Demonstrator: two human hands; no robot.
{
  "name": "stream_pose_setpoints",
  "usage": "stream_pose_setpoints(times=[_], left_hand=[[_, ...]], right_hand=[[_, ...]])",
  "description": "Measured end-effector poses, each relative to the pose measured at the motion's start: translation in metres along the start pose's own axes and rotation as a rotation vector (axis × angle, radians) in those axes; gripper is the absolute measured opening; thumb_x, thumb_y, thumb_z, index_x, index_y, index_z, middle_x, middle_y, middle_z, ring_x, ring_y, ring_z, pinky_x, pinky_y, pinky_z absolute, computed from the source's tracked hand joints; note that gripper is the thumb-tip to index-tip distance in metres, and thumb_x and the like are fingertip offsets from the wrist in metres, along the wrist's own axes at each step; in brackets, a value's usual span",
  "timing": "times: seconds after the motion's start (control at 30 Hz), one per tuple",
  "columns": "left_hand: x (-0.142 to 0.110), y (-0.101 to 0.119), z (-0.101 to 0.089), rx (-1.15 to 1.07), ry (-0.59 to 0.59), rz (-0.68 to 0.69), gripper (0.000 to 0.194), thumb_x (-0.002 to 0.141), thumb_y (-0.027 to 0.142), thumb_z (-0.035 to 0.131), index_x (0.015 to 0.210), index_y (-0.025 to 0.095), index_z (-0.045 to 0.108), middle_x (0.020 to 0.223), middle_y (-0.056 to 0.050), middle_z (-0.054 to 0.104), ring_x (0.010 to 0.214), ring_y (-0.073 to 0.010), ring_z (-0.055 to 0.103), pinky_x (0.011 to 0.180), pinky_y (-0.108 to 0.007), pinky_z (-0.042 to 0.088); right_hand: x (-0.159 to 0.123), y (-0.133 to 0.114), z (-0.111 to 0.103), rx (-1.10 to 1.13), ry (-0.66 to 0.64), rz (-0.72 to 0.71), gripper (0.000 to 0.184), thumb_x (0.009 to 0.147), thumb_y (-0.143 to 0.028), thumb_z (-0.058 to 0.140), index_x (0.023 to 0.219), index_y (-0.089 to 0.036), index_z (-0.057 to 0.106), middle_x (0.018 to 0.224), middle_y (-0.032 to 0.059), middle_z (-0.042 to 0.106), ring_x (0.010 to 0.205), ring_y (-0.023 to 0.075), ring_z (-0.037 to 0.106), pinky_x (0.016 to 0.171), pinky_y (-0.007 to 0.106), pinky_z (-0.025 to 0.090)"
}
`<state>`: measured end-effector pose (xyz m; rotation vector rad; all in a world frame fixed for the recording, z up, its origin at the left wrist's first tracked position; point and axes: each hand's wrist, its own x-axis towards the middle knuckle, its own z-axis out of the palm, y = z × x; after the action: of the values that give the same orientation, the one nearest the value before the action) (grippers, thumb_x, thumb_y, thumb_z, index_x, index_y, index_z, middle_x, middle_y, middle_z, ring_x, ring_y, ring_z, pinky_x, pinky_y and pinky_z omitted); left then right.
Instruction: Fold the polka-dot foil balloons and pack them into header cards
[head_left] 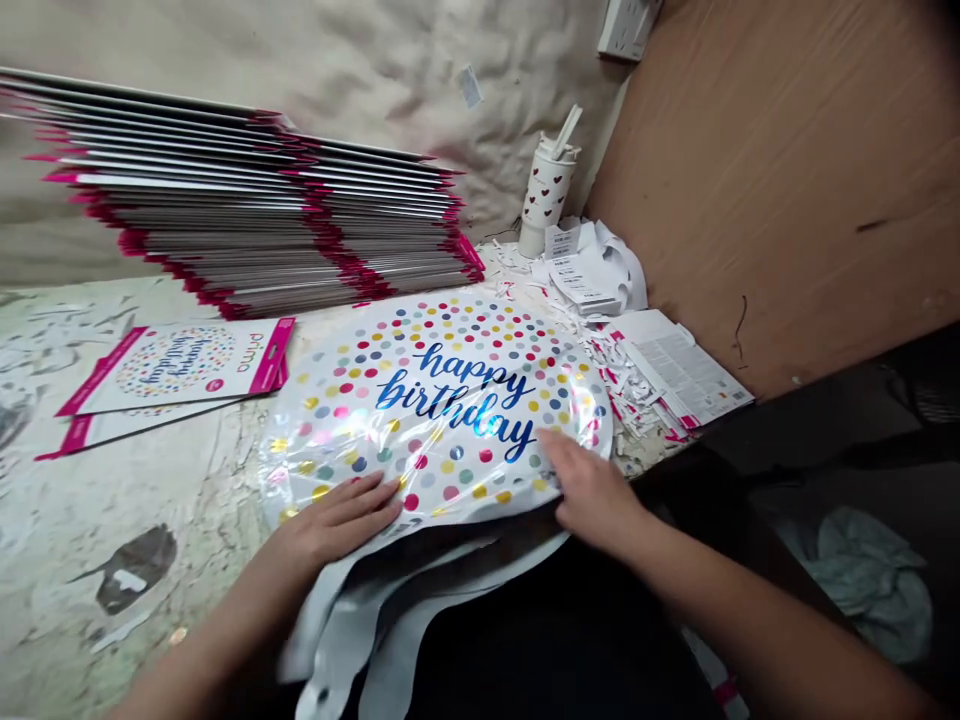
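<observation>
A flat, round foil balloon (pixel 457 480) with coloured dots and blue "happy birthday" lettering lies in front of me. It is the top one of a small pile, and pale grey balloon layers and tails (pixel 337 640) hang over the table's front edge. My left hand (pixel 349 520) rests on the balloon's near left part, its fingers stretched out. At the near right edge, my right hand (pixel 589 490) pinches the balloon, with the index finger on top and the fingers beneath partly hidden.
A tall stack of pink-edged card packs (pixel 300 210) leans at the back left. Two printed packs (pixel 187 365) lie left of the balloon. A heart-patterned tumbler (pixel 547 190), a label roll (pixel 600 265), paper scraps (pixel 637 385) and a printed sheet (pixel 682 365) are at right, beside a brown board (pixel 780 190).
</observation>
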<state>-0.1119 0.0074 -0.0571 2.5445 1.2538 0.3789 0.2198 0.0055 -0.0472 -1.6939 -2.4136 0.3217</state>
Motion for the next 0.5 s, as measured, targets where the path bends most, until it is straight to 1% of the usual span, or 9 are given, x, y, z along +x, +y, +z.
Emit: stream_pose_setpoints(times=[0.07, 0.1, 0.2, 0.27, 0.3, 0.37, 0.4, 0.47, 0.5], left_hand=[[-0.002, -0.002, 0.005, 0.010, 0.027, -0.017, 0.043, 0.088, 0.032, 0.027, 0.114, 0.033, 0.062, 0.125, 0.003, 0.058, 0.121, -0.0213, 0.047, 0.103, -0.036, 0.034], [-0.002, -0.003, 0.006, 0.013, 0.027, -0.032, 0.043, 0.088, 0.032, 0.027, 0.113, 0.032, 0.063, 0.123, 0.002, 0.059, 0.121, -0.0219, 0.048, 0.103, -0.036, 0.034], [0.000, -0.003, 0.004, -0.021, -0.004, -0.029, 0.042, 0.088, 0.033, 0.029, 0.108, 0.032, 0.066, 0.121, 0.000, 0.061, 0.120, -0.0228, 0.049, 0.105, -0.038, 0.033], [0.000, -0.002, -0.002, -0.085, -0.014, -0.042, 0.039, 0.087, 0.035, 0.033, 0.111, 0.032, 0.064, 0.124, 0.001, 0.059, 0.121, -0.0231, 0.048, 0.105, -0.038, 0.033], [0.000, -0.002, -0.007, -0.125, -0.021, -0.085, 0.038, 0.087, 0.036, 0.035, 0.114, 0.032, 0.062, 0.126, 0.001, 0.057, 0.120, -0.0233, 0.049, 0.104, -0.038, 0.035], [0.000, -0.003, -0.016, -0.204, -0.072, -0.183, 0.036, 0.087, 0.037, 0.039, 0.116, 0.035, 0.060, 0.126, 0.003, 0.057, 0.115, -0.0231, 0.053, 0.099, -0.037, 0.041], [0.001, -0.005, -0.020, -0.224, -0.106, -0.202, 0.035, 0.086, 0.037, 0.041, 0.115, 0.036, 0.060, 0.125, 0.004, 0.057, 0.113, -0.0229, 0.054, 0.096, -0.037, 0.043], [0.005, -0.010, -0.028, -0.171, -0.124, -0.181, 0.032, 0.085, 0.039, 0.043, 0.108, 0.036, 0.064, 0.124, 0.005, 0.058, 0.111, -0.0225, 0.055, 0.094, -0.035, 0.044], [0.008, -0.013, -0.031, -0.108, -0.088, -0.199, 0.032, 0.084, 0.042, 0.042, 0.101, 0.033, 0.067, 0.120, 0.005, 0.062, 0.108, -0.0218, 0.057, 0.091, -0.033, 0.046]], right_hand=[[0.005, 0.027, -0.009, -0.080, 0.026, 0.163, 0.062, 0.068, -0.003, 0.045, 0.130, -0.009, 0.043, 0.123, 0.0197, 0.056, 0.111, 0.0297, 0.055, 0.090, 0.043, 0.047], [0.008, 0.040, -0.013, -0.097, 0.041, 0.167, 0.058, 0.071, -0.003, 0.044, 0.128, -0.011, 0.046, 0.123, 0.0188, 0.056, 0.113, 0.0297, 0.054, 0.093, 0.046, 0.044], [0.017, 0.073, -0.025, 0.037, -0.037, -0.082, 0.057, 0.070, 0.000, 0.044, 0.123, -0.016, 0.052, 0.135, 0.0120, 0.046, 0.129, 0.0260, 0.037, 0.106, 0.050, 0.028], [0.020, 0.088, -0.033, 0.237, -0.186, -0.235, 0.056, 0.068, -0.005, 0.052, 0.123, -0.018, 0.052, 0.141, 0.0085, 0.040, 0.133, 0.0225, 0.029, 0.109, 0.044, 0.025], [0.022, 0.093, -0.037, 0.324, -0.262, -0.264, 0.056, 0.068, -0.010, 0.057, 0.123, -0.018, 0.052, 0.142, 0.0082, 0.038, 0.134, 0.0218, 0.028, 0.109, 0.042, 0.026], [0.026, 0.099, -0.045, 0.429, -0.364, -0.249, 0.050, 0.068, -0.020, 0.065, 0.117, -0.019, 0.056, 0.143, 0.0079, 0.036, 0.134, 0.0230, 0.027, 0.109, 0.041, 0.026], [0.030, 0.101, -0.049, 0.459, -0.393, -0.232, 0.040, 0.069, -0.024, 0.066, 0.109, -0.019, 0.061, 0.142, 0.0070, 0.038, 0.134, 0.0241, 0.027, 0.109, 0.041, 0.025], [0.043, 0.105, -0.058, 0.540, -0.404, -0.161, 0.021, 0.074, -0.031, 0.063, 0.090, -0.019, 0.065, 0.133, 0.0069, 0.049, 0.128, 0.0260, 0.037, 0.105, 0.042, 0.030], [0.053, 0.108, -0.062, 0.604, -0.370, -0.096, 0.019, 0.077, -0.035, 0.060, 0.084, -0.018, 0.065, 0.123, 0.0077, 0.058, 0.121, 0.0262, 0.046, 0.101, 0.042, 0.036]])
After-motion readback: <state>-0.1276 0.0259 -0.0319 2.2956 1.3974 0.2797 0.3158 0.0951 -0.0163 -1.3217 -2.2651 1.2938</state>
